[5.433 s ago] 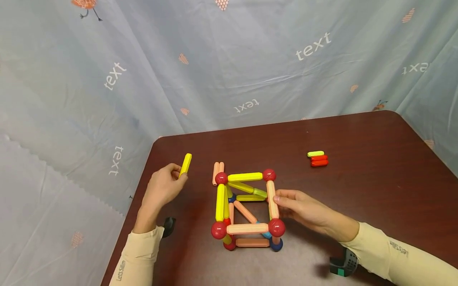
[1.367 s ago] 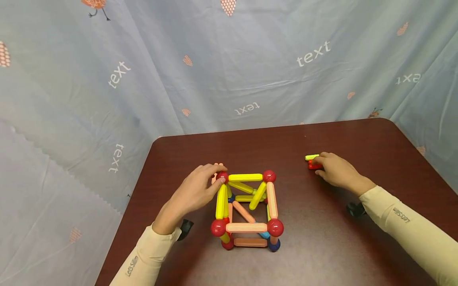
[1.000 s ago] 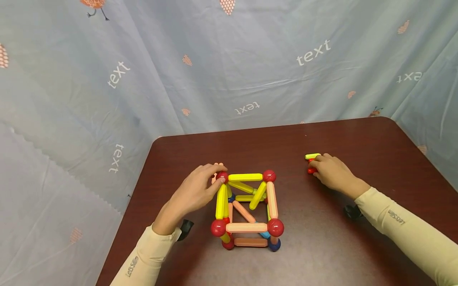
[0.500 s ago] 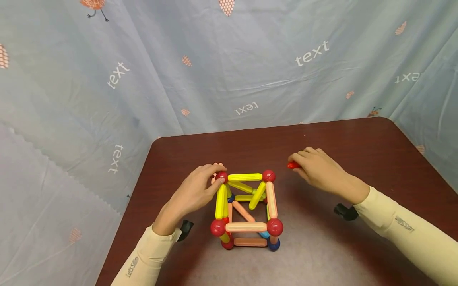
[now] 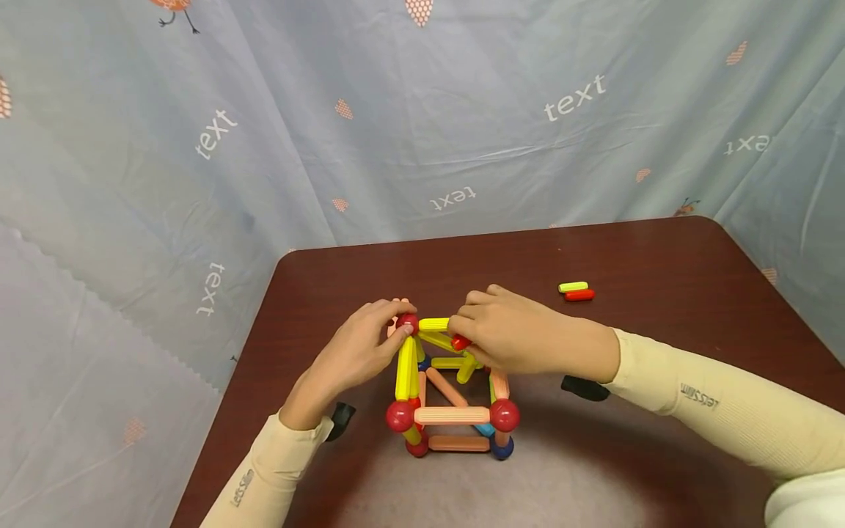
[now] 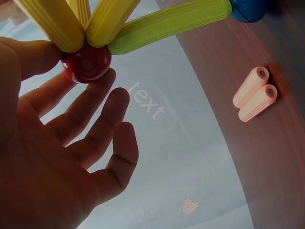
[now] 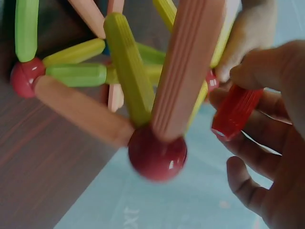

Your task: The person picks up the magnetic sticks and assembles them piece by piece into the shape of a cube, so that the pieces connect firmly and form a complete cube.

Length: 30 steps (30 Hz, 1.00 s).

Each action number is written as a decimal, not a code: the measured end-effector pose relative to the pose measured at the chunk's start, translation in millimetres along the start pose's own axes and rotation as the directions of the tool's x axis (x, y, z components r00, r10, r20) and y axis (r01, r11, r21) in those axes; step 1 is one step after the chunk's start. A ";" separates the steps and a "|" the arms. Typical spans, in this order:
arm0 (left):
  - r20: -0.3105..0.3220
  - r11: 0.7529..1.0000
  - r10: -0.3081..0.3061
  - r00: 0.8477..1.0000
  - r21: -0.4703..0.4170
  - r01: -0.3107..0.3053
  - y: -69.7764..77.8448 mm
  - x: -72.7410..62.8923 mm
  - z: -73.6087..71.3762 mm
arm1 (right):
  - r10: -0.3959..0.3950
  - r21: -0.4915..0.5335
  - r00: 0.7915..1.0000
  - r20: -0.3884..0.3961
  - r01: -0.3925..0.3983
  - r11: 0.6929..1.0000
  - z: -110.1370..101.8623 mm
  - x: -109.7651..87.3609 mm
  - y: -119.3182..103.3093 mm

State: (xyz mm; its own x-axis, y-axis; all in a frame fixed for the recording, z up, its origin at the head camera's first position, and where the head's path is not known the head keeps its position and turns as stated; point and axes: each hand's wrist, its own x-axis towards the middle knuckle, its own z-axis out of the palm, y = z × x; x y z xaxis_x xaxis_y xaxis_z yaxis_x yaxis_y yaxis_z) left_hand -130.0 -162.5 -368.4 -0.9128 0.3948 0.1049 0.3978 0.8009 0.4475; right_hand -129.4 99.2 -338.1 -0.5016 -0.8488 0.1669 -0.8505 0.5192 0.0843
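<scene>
A box-shaped frame of magnetic rods and balls stands on the table; a pink rod (image 5: 452, 416) forms its upper front edge. My left hand (image 5: 350, 350) pinches the red ball (image 6: 86, 64) at the upper back left corner between thumb and fingers, with several yellow rods meeting there. My right hand (image 5: 521, 330) holds a short red magnetic rod (image 7: 237, 112) over the back top edge, hiding the upper back right corner from the head. In the right wrist view that corner's red ball (image 7: 158, 152) bears a pink rod and a slanting yellow rod (image 7: 126, 67) with a free lower end.
A yellow-green rod (image 5: 573, 287) and another red rod (image 5: 580, 295) lie side by side at the back right of the table (image 5: 660, 352). Two loose pink rods (image 6: 255, 95) lie behind the frame's left side. A patterned curtain (image 5: 449, 132) hangs behind the table.
The yellow rod formerly in my left hand now slants from the back right ball, and that hand grips the back left ball. My right hand has picked up a red rod and brought it left.
</scene>
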 end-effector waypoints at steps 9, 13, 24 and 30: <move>0.002 1.000 0.024 1.000 -0.002 -0.024 -0.9 1.6 0.8 | -0.005 -0.069 0.964 0.267 0.024 0.997 6.7 18.3 -14.8; 0.002 1.000 0.027 1.000 0.002 -0.027 -1.5 3.1 -2.6 | -0.017 -0.155 0.957 0.291 0.065 0.986 8.2 24.8 -17.9; 0.005 1.000 0.028 1.000 0.000 -0.028 -2.1 4.0 -1.9 | -0.005 -0.266 0.914 0.405 0.123 0.956 8.6 48.5 -31.7; -0.003 0.999 0.035 0.999 0.001 -0.035 -2.7 3.2 0.1 | -0.019 -0.203 0.884 0.466 0.128 0.971 11.7 50.6 -41.5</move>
State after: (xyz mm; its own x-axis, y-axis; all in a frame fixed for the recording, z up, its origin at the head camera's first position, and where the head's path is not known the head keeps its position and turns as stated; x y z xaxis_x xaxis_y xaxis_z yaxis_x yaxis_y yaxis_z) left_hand -134.0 -163.3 -369.4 -0.8988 0.4209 0.1228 0.4291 0.7872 0.4429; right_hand -121.4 33.5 -344.7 -0.5016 -0.8069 -0.3120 -0.8575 0.4160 0.3027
